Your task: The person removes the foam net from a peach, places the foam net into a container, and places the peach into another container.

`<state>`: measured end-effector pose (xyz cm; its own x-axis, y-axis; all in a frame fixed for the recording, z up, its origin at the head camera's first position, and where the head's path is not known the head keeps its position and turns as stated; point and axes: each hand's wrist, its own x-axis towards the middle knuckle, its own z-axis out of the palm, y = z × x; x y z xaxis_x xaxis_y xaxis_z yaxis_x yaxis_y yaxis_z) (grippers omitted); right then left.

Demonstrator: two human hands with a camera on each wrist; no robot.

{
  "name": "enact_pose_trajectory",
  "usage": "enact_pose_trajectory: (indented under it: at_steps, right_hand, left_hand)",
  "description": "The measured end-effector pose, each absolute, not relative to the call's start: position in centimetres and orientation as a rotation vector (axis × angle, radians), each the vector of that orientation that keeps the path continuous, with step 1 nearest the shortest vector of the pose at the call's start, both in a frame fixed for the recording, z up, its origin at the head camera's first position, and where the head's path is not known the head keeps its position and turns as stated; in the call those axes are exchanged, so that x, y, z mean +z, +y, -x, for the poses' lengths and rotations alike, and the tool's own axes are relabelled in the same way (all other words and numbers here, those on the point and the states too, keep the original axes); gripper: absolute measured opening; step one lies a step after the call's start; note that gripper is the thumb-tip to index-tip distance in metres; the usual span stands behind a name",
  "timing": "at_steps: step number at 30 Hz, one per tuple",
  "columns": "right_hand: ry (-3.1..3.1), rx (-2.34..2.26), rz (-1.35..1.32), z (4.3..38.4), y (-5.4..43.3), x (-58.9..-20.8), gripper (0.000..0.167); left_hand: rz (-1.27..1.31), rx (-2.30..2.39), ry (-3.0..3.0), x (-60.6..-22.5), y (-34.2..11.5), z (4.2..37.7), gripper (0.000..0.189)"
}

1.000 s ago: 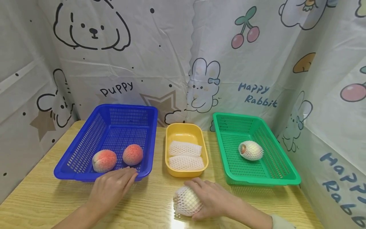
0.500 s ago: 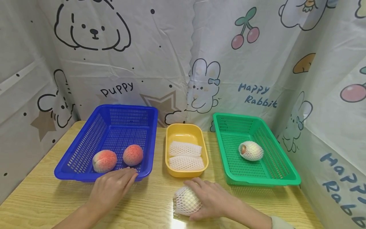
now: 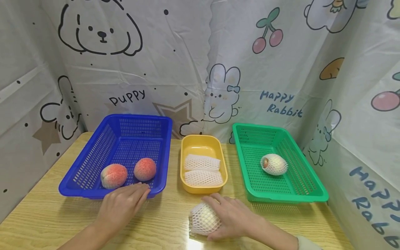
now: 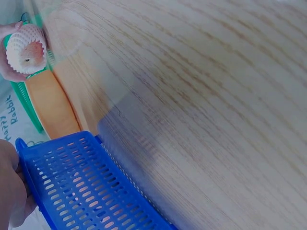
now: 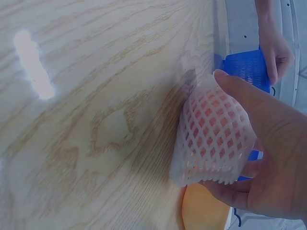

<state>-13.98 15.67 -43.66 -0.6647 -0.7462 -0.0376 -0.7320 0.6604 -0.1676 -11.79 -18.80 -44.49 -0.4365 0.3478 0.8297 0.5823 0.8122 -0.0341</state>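
Observation:
My right hand (image 3: 232,217) holds a peach in a white foam fruit net (image 3: 204,219), low over the wooden table in front of the yellow tray. In the right wrist view the thumb lies along one side of the net (image 5: 216,129), fingers round the other; red skin shows through the mesh. The left wrist view looks into the net's open end, where the peach (image 4: 33,53) shows. My left hand (image 3: 125,205) grips the near rim of the blue basket (image 3: 169,146), fingers bent over it. Two bare peaches, one left (image 3: 114,176) and one right (image 3: 145,169), lie in that basket.
The yellow tray (image 3: 183,152) between the baskets bears two flat foam nets (image 3: 203,177). On the right stands a green basket (image 3: 287,199) with one netted peach (image 3: 275,164) in it. A printed white curtain (image 3: 187,52) closes off the back and sides.

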Motion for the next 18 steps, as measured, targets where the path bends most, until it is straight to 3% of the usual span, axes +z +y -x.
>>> enact_pose_trajectory:
  at_steps: [18]
  right_hand:
    - [2.798,-0.196,1.243,14.00,16.23,-43.42,0.100]
  left_hand:
    - [0.687,-0.310,-2.055,-44.45,-18.75,11.79,0.052]
